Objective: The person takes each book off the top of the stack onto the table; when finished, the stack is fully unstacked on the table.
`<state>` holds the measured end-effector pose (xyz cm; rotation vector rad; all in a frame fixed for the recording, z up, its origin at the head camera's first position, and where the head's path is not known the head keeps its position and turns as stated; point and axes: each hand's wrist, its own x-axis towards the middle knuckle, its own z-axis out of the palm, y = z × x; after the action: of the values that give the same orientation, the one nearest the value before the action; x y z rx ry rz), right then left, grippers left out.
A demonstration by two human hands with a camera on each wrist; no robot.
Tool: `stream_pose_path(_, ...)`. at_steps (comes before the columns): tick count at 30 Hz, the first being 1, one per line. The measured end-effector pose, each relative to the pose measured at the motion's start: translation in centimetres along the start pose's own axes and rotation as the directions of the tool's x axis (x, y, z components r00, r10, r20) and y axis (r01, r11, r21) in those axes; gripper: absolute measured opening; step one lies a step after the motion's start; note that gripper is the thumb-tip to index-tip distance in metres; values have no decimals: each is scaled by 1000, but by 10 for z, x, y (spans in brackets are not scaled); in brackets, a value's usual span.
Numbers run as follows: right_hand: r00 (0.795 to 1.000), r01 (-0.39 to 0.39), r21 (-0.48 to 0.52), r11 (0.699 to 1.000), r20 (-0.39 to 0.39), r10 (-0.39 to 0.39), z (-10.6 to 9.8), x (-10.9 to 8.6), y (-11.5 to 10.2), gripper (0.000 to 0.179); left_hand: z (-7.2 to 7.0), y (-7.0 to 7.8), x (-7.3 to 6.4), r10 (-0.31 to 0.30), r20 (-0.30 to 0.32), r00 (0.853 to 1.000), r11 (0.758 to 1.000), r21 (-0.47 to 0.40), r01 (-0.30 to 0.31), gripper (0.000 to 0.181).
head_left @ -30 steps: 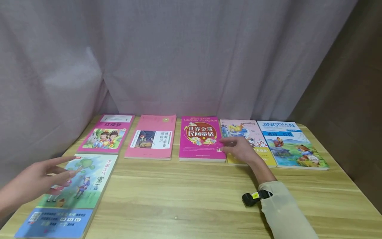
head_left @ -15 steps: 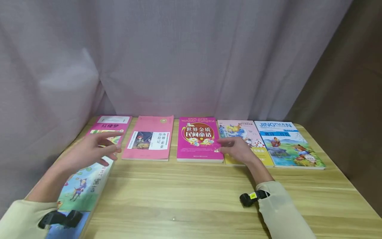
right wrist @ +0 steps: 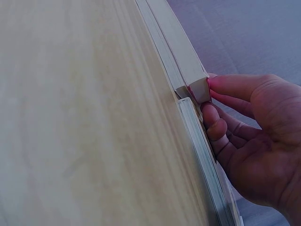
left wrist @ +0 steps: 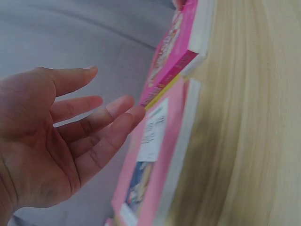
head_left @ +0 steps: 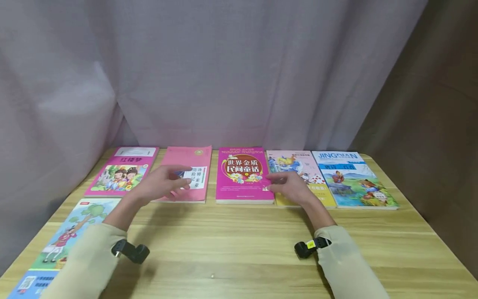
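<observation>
Midway along a row of flat children's books lies a magenta book (head_left: 242,168). My right hand (head_left: 293,189) pinches its right edge near the front corner; the right wrist view shows thumb and fingers at that corner (right wrist: 201,90). The hand covers part of a pale pink and yellow book (head_left: 295,164) beside it. My left hand (head_left: 160,182) hangs over the pink book (head_left: 186,155), left of the magenta one, hiding much of its picture. In the left wrist view, the left hand's fingers (left wrist: 94,150) are loosely spread and hold nothing.
A blue book (head_left: 354,178) ends the row at the right; another magenta-bordered book (head_left: 121,176) lies far left. Nearer, a green and blue book (head_left: 65,236) is partly under the left sleeve. A grey curtain (head_left: 201,74) hangs behind the wooden table (head_left: 231,249).
My left hand has moved from over the green and blue book, up and right, to over the pink book. The right hand stays at the magenta book's edge. The head view has shifted slightly.
</observation>
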<state>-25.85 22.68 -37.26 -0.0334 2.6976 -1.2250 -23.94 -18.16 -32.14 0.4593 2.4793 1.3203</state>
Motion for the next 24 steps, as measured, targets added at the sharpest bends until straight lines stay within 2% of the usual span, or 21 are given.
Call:
stream_pose_path(3,1000,4,-4,1000,-3,-4,1,0,0,49,11,-4,15,4,-8,1000,1000,3,-4,61)
stream_pose_path(7,1000,18,-7,1000,-1,-18,3,2,-2,49,23,-6,31,20,-5,1000,999,-47,-20,62)
stream_pose_path(16,1000,0,-1,1000,-15,0,-1,0,-4,46,44,-1,61,-4,22,1000,994,-112,7,61)
stream_pose_path(24,1000,-11,5,1000,-9,11,0,-1,-2,46,53,-2,74,-89,42,995,988,-123,93,73)
